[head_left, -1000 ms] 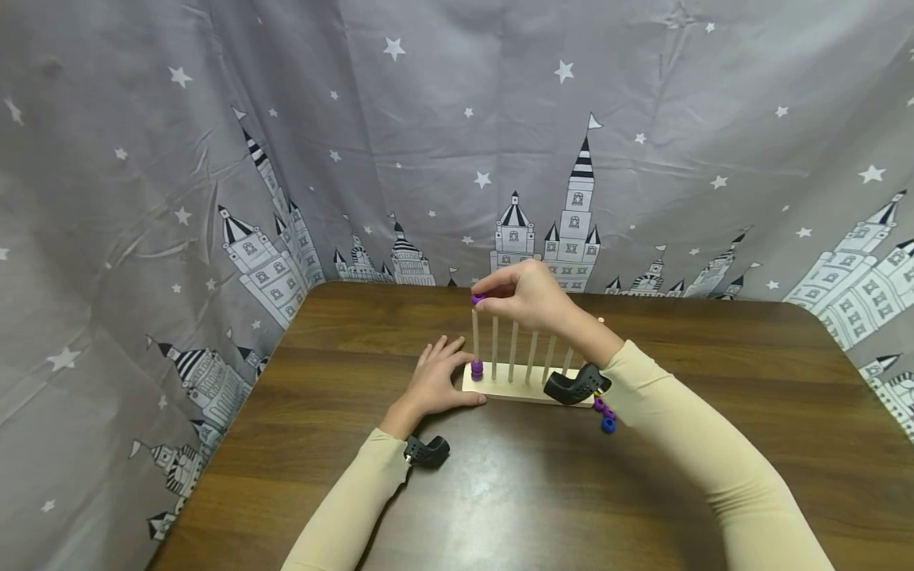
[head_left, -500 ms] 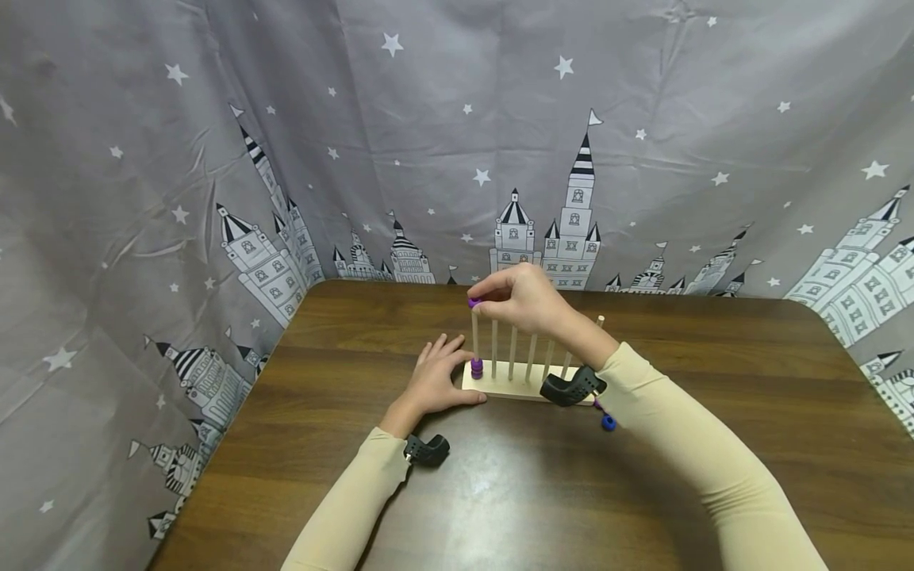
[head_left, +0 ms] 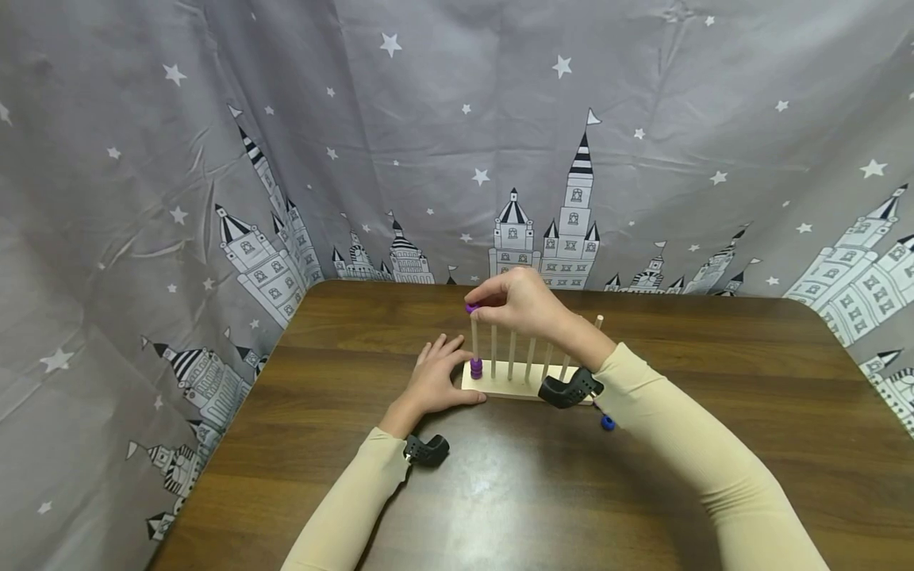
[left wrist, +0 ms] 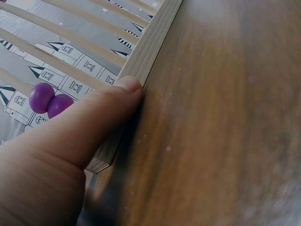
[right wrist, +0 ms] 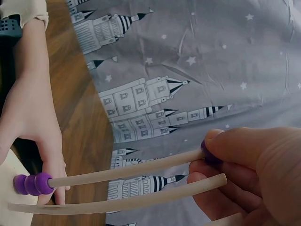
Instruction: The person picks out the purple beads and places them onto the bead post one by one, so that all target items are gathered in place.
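A pale wooden peg stand point(head_left: 507, 386) has a row of upright pegs. My left hand point(head_left: 431, 381) holds its left end, thumb along the front edge and index finger at the back; the left wrist view shows that thumb point(left wrist: 94, 117) against the base. My right hand point(head_left: 524, 301) pinches a purple bead point(right wrist: 210, 153) between thumb and fingers at the top of the leftmost peg point(right wrist: 127, 173). Whether the bead is threaded over the tip is partly hidden by the fingers. Stacked purple beads point(right wrist: 33, 184) sit at the foot of the same peg.
A blue bead point(head_left: 608, 422) lies on the brown wooden table point(head_left: 500, 492) by the stand's right end, beside a mostly hidden purple one. The right forearm point(head_left: 671, 412) passes over that side. A grey castle-print curtain point(head_left: 428, 119) hangs behind the table.
My right hand has come slightly down and left with the purple bead at the peg's top. Its sleeve now covers more of the loose beads. The left hand stays put.
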Tool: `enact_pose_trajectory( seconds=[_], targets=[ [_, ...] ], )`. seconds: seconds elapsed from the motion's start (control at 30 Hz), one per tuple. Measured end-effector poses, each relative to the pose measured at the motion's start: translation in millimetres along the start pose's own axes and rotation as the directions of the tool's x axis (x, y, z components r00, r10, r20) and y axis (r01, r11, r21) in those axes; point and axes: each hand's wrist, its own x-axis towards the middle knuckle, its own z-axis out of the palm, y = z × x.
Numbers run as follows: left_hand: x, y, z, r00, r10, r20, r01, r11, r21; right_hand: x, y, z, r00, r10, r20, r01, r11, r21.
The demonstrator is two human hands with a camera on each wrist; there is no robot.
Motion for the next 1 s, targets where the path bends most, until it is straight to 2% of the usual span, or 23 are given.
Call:
enact_pose_trajectory(
  seconds=[0.5, 1.0],
  targets=[
    [0.0, 0.1, 0.5, 1.000, 0.002, -0.003, -0.002, 1.000, -0.009, 1.3, 1.6, 1.5, 0.997, 0.030, 0.065, -0.027, 0.999, -0.037],
    [-0.4, 0.0, -0.1, 1.000, 0.003, -0.001, -0.003, 1.000, -0.013, 1.5, 0.3, 1.4, 0.997, 0.037, 0.066, -0.034, 0.999, -0.041]
  ],
)
